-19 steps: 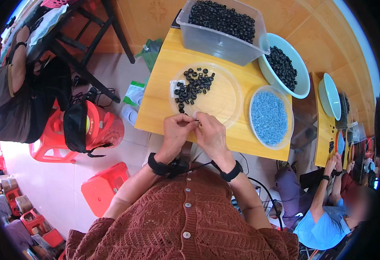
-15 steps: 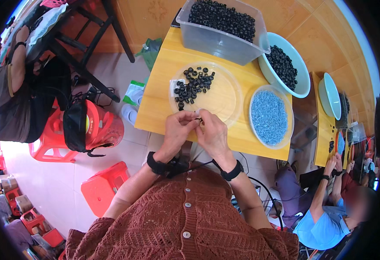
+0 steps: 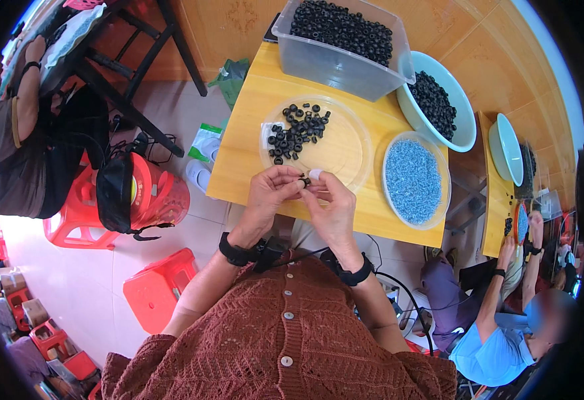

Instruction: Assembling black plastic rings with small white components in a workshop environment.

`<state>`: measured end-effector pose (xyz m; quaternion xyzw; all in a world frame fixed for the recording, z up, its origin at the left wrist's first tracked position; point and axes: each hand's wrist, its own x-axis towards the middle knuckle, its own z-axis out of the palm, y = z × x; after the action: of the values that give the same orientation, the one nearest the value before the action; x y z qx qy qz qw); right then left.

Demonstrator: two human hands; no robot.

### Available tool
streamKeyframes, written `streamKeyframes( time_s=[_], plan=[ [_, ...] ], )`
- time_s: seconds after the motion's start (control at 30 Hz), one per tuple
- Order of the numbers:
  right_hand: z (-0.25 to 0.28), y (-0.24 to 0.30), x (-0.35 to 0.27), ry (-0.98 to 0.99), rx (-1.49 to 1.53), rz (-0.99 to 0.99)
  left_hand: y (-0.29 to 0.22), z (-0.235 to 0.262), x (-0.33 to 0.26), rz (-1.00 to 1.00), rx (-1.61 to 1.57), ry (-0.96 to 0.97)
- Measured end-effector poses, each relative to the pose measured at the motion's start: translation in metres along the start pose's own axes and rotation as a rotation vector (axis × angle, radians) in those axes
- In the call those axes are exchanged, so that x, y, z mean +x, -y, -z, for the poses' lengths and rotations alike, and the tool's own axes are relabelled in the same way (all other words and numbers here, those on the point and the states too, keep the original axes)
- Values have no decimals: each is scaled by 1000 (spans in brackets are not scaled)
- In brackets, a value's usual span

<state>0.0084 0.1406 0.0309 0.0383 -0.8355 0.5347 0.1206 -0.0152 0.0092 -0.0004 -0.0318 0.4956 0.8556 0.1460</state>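
Over the near edge of the yellow table (image 3: 245, 150), my two hands meet at the fingertips. My left hand (image 3: 270, 195) pinches a small black ring-like part (image 3: 304, 181) between thumb and fingers. From the other side my right hand (image 3: 332, 208) closes thumb and fingertips round the same part; one of its fingers wears a white tip cover (image 3: 315, 174). Fine detail of the part is too small to make out. Just beyond the hands, loose black ring-like parts (image 3: 298, 130) lie in the left half of a clear round tray (image 3: 352, 137).
A clear bin (image 3: 338, 73) and a pale green basin (image 3: 465, 133), both full of black parts, stand at the back. Tiny blue pieces (image 3: 412, 180) fill a round tray at right. Red stools (image 3: 162, 290) stand left. Other people sit left and right.
My right fingers have spread a little and shifted, with the white-covered finger now further right. The black part shows more plainly. At far right, another person's hand has lifted away.
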Motion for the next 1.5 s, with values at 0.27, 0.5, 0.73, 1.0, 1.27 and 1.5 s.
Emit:
streamKeyframes(
  time_s=[0.27, 0.5, 0.73, 1.0, 1.27, 1.5],
  plan=[
    [1, -8, -2, -66, 277, -106, -4, 1, -4, 101, -97, 49],
    [25, -13, 15, 242, 372, -143, -10, 5, -4, 156, -128, 114],
    [36, 16, 25, 429, 214, -166, -22, 8, -2, 165, -30, 195],
    [40, 16, 20, 512, -128, 321, -31, 4, -2, 272, 14, 266],
    [40, 23, 11, 421, -315, 353, -16, 14, -4, 356, -10, 271],
    [35, 13, 1, 310, -388, 426, -17, 4, -7, 383, -11, 253]
  ],
)
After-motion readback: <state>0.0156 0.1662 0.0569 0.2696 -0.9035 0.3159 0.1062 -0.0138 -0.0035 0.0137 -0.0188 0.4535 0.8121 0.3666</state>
